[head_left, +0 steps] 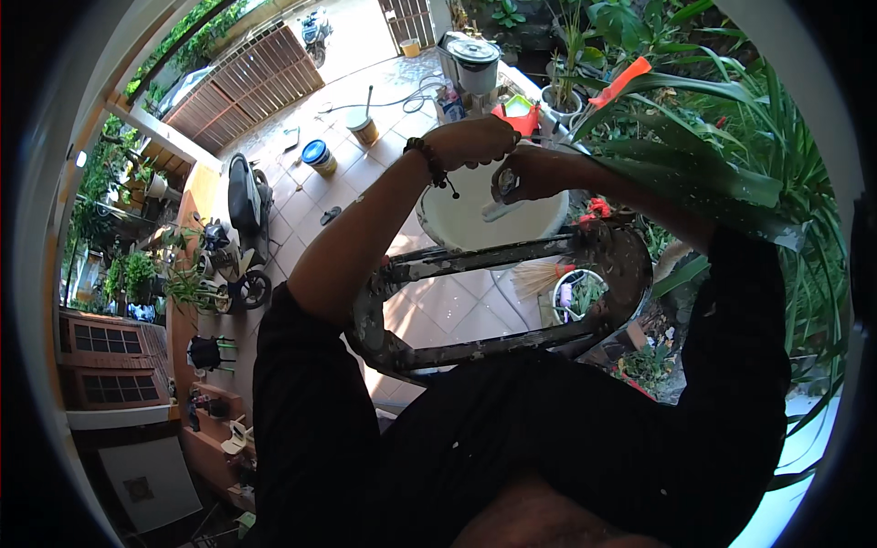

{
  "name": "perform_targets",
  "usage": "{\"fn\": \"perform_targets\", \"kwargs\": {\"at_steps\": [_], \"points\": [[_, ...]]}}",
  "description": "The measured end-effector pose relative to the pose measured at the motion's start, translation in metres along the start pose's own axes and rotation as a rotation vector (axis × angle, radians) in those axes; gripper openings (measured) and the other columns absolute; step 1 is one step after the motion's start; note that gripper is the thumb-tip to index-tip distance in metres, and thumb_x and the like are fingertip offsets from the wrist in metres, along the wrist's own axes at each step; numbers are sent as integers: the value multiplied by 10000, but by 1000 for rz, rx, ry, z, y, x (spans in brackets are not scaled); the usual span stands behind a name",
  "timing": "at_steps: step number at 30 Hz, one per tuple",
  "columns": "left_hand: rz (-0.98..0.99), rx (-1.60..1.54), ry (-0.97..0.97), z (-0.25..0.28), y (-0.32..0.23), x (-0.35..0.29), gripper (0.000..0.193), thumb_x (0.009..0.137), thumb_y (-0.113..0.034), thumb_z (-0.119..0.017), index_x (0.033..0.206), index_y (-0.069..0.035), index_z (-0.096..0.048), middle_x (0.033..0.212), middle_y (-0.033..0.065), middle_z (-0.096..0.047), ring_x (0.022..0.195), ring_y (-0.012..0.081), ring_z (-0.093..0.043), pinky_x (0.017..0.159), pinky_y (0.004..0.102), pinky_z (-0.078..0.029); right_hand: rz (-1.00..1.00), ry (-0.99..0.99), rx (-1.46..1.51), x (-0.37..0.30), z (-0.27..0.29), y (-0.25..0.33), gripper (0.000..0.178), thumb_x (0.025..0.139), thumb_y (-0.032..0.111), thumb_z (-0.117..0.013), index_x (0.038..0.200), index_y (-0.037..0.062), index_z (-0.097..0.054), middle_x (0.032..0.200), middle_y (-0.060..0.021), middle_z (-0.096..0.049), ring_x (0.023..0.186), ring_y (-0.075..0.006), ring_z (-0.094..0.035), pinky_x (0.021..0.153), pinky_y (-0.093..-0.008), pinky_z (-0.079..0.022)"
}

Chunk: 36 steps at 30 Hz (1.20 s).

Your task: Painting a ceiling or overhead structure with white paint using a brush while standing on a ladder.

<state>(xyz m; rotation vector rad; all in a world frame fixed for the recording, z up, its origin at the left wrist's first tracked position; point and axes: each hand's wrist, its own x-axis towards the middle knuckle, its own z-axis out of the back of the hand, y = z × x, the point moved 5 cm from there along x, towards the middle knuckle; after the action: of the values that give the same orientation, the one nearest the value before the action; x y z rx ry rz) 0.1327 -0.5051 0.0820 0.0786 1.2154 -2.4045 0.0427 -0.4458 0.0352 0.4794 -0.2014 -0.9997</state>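
Observation:
Both my arms reach forward over a large white bucket (461,226). My left hand (473,143), with a dark beaded bracelet (427,163) at its wrist, is closed with its fingers turned down. What it holds, if anything, is hidden. Close beside it, my right hand (534,173) is closed around a small greyish object (503,185) that I cannot make out. Below those fingers a short pale piece (501,212) shows over the bucket's opening. Between the bucket and my body lies a dark, paint-spattered frame (475,260) with rounded ends.
Dense plants (776,164) crowd the right, with long leaves over my right arm. On the tiled floor stand a blue-lidded tub (318,157), a bucket with a stick (362,128) and a parked motorbike (239,247). A straw broom (541,278) lies below the frame.

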Motion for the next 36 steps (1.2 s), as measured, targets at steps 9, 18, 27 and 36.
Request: {"fn": "perform_targets", "kwargs": {"at_steps": [9, 18, 27, 36], "points": [[-136, 196, 26, -5, 6, 10, 283, 944, -305, -434, 860, -59, -547, 732, -12, -487, 588, 58, -442, 480, 223, -386, -158, 134, 85, 25, -80, -66, 234, 678, 204, -723, 806, 25, -645, 761, -152, -649, 749, -341, -629, 742, -431, -498], [-425, 588, -48, -12, 8, 15, 107, 826, -83, -527, 880, 3, -560, 857, 97, -558, 758, 211, -566, 636, 311, -484, -214, 9, 78, 33, -101, -80, 222, 651, 214, -732, 749, 34, -650, 690, -155, -644, 742, -333, -643, 733, -432, -501], [-167, 396, -32, -5, 16, 13, 294, 922, -289, -420, 838, -34, -541, 705, 12, -492, 597, 91, -466, 516, 254, -408, -133, -189, 260, 0, -39, -40, 155, 701, 183, -708, 772, 58, -649, 707, -112, -655, 671, -256, -647, 647, -364, -502], [37, 114, 34, -7, 7, 6, 272, 917, -263, -404, 784, -52, -515, 650, -7, -446, 552, 94, -416, 484, 267, -363, -145, -162, 277, -33, -20, -34, 171, 757, 185, -704, 822, 40, -641, 729, -115, -654, 674, -232, -645, 640, -355, -495]]}}
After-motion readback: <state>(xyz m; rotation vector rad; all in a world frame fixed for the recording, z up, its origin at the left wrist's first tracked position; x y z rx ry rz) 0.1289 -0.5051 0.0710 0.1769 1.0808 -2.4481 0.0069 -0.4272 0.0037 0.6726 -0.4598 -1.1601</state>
